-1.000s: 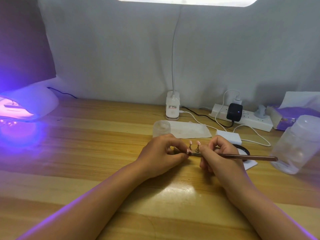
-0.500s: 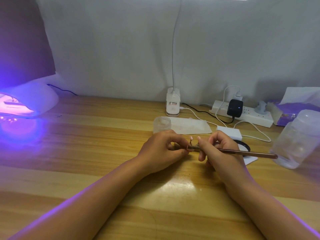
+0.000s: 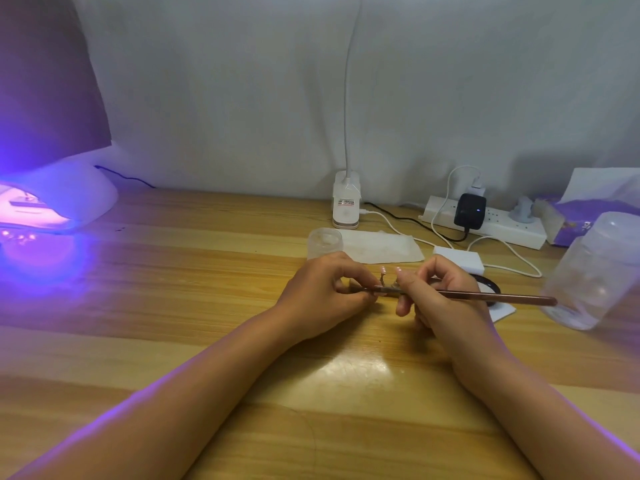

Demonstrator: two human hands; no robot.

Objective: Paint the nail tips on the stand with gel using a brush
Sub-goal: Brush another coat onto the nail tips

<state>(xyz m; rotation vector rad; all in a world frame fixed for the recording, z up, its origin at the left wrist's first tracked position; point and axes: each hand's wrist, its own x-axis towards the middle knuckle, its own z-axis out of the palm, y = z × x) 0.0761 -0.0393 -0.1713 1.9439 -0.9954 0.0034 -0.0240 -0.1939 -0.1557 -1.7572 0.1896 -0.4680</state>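
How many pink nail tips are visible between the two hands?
2: one nail tip nearer the left hand, another by the right hand. Hands may hide more.

Your left hand (image 3: 322,296) covers most of the stand (image 3: 382,284), so you can't see what its curled fingers pinch. The nail tips (image 3: 487,270) are too small to judge for gel. The brush (image 3: 485,296) bristles vanish between your fingers. The frame's left edge crops the glowing curing lamp (image 3: 52,206); the right edge clips the blurred clear jar (image 3: 599,271).
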